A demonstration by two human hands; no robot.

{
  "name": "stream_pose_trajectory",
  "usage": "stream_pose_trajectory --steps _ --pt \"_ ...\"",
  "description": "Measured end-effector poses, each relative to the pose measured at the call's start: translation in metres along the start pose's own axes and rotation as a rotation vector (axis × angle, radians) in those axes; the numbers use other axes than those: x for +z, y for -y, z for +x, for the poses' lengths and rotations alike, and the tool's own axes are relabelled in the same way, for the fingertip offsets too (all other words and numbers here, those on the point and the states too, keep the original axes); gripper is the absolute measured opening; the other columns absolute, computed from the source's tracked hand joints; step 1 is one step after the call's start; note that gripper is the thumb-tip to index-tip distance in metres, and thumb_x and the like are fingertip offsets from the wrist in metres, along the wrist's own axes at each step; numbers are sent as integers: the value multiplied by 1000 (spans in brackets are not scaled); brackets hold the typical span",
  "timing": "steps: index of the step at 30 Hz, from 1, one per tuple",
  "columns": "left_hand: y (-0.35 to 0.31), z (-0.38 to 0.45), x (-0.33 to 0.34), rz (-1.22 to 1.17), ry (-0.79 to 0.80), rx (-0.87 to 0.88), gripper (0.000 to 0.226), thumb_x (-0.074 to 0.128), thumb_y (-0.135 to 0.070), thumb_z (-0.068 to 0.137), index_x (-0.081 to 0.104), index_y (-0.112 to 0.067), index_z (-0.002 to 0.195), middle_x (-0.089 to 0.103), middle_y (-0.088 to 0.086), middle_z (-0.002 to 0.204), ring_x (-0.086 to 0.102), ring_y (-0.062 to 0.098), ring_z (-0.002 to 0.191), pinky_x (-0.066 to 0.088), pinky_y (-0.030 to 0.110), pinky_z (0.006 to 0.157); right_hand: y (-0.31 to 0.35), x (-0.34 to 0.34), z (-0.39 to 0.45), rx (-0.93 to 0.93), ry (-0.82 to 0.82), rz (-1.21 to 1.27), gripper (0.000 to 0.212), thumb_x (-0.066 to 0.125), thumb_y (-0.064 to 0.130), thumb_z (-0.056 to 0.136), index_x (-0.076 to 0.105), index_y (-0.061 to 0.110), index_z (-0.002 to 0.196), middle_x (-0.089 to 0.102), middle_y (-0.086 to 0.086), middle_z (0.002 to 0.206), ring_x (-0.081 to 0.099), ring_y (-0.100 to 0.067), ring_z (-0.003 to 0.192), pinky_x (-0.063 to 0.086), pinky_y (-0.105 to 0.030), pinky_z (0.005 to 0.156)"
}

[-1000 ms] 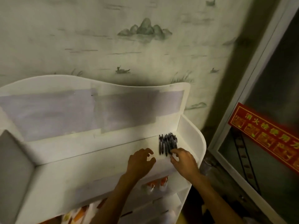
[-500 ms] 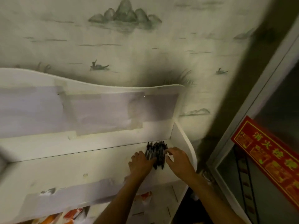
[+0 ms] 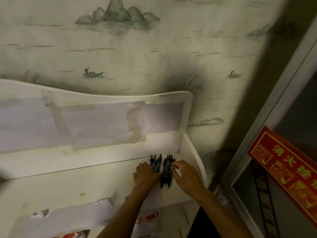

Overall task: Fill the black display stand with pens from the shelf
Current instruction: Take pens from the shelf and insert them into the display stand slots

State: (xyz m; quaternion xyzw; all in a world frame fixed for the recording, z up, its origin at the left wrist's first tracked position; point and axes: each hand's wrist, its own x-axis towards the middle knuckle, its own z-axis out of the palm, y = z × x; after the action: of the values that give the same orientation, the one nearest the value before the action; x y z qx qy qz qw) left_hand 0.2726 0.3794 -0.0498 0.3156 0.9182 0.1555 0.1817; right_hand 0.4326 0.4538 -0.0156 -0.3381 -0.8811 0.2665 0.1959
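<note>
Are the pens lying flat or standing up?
Lying flat: the pens lie side by side on the shelf, between both hands.
</note>
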Motion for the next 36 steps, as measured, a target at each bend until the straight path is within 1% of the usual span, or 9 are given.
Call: stream_pose_trajectory --steps 5,8,10,14,17,19,22,28,36 --pt "-5 7 -7 52 33 -24 53 73 -41 74 59 -12 117 62 4 109 62 21 97 52 30 80 -2 2 1 -3 23 3 32 57 19 97 60 17 130 61 1 126 57 -11 113 40 -12 93" --pt "6 10 -10 141 33 -10 37 58 -29 86 58 -16 121 61 5 121 59 23 110 47 31 85 -4 2 1 -7 42 5 32 57 19 98 60 17 130 61 2 125 57 -10 111 37 -9 90" --pt "15 11 -12 91 15 -39 31 51 -28 90 60 -17 117 62 5 120 60 23 108 45 31 84 -4 3 1 -17 58 3 31 56 18 98 60 16 128 61 0 123 58 -12 110 39 -10 89" --pt "36 4 -21 -82 -113 -49 15 51 -38 79 53 -28 90 60 -5 84 55 18 73 39 29 65 2 7 6 -47 80 5 27 57 16 97 63 11 123 63 -5 119 61 -16 105 48 -21 90" --pt "43 -5 -22 -381 -286 -92 12 59 -38 80 58 -26 80 61 -4 73 59 22 71 46 31 65 10 9 13 -68 94 -4 29 57 17 98 63 8 125 63 -8 122 61 -19 107 50 -24 93" --pt "46 -9 -22 -669 -389 -97 21 68 -37 87 65 -20 76 65 -1 67 62 22 66 53 34 65 16 11 18 -83 98 -11 31 57 18 98 62 10 127 62 -8 124 61 -20 108 50 -26 93" --pt "53 -14 -24 -910 -431 -33 23 75 -41 86 71 -20 75 67 -2 62 61 14 59 47 29 57 26 13 21 -104 73 -14 31 57 19 98 62 13 128 63 -5 123 60 -18 107 50 -27 95" --pt "65 -24 -18 -975 -524 -88 14 78 -35 84 72 -22 81 70 -6 70 63 8 68 43 20 60 40 16 26 -118 98 -84 35 51 27 100 58 19 134 58 0 135 55 -19 118 43 -31 105" --pt "76 -23 -14 -969 -560 -165 17 75 -33 87 70 -19 79 66 -2 65 63 15 65 40 20 58 40 13 29 -161 76 -100 32 53 23 99 61 17 130 63 -1 124 60 -15 103 45 -22 92"
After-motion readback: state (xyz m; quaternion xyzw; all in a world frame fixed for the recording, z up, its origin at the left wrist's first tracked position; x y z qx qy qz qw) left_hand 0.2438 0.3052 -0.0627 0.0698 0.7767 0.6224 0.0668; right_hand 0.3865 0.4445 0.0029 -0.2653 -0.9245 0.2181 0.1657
